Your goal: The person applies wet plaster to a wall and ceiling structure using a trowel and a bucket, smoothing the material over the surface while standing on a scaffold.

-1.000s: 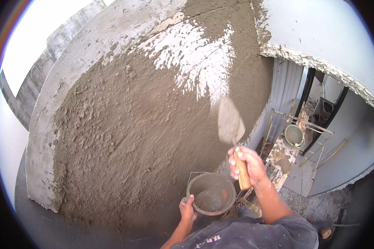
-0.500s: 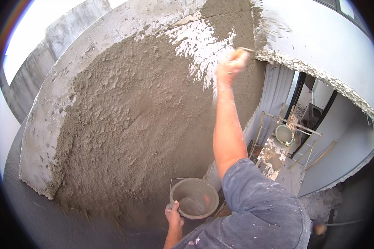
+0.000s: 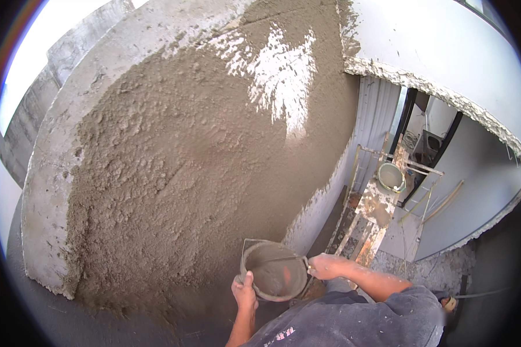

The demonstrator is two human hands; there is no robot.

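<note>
My left hand (image 3: 246, 294) is closed on the left rim of a grey mortar bucket (image 3: 250, 272), thumb over the edge. Wet grey mortar coats the bucket inside, and its thin wire handle stands up along the left. At the opposite rim, my right hand (image 3: 325, 266) grips a slim-shafted hand tool (image 3: 292, 258) that reaches across the bucket's mouth. The tool's working end cannot be made out. Beyond the bucket rises a wall (image 3: 173, 150) covered in rough wet mortar, with a white patch (image 3: 283, 72) showing through near the upper middle.
To the right, lower down, a scaffold plank (image 3: 369, 217) carries another mortar bucket (image 3: 391, 176) between thin metal frames. A jagged wall edge (image 3: 434, 95) runs above the opening. Pale concrete (image 3: 46, 220) borders the mortar at left. Dark sleeve fabric covers my right shoulder.
My right hand has come down from the upper wall to the bucket's right rim with the tool. Mortar now covers more around the white patch. The left hand stays on the bucket.
</note>
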